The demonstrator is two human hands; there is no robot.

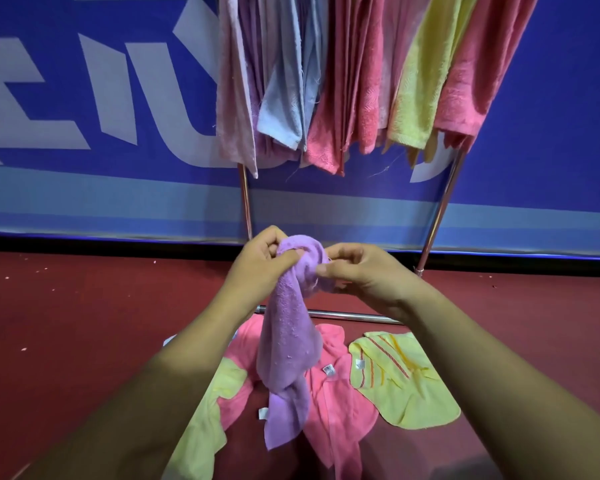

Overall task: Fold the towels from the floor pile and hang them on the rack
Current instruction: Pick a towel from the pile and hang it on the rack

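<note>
A purple towel [288, 344] hangs bunched from both hands above the floor pile. My left hand [260, 261] grips its top from the left, and my right hand [357, 271] pinches the same top edge from the right. Below lie a pink towel [340, 403], a yellow striped towel [399, 379] to its right and another yellow towel [205, 427] to its left. Behind stands the metal rack [440, 206], with several pink, purple, blue and yellow towels [357, 81] hung over its top.
A blue banner wall [101, 116] runs behind the rack. The rack's base bar [347, 316] lies on the red floor [84, 323] just beyond the pile. Its left leg [246, 202] rises directly behind my hands.
</note>
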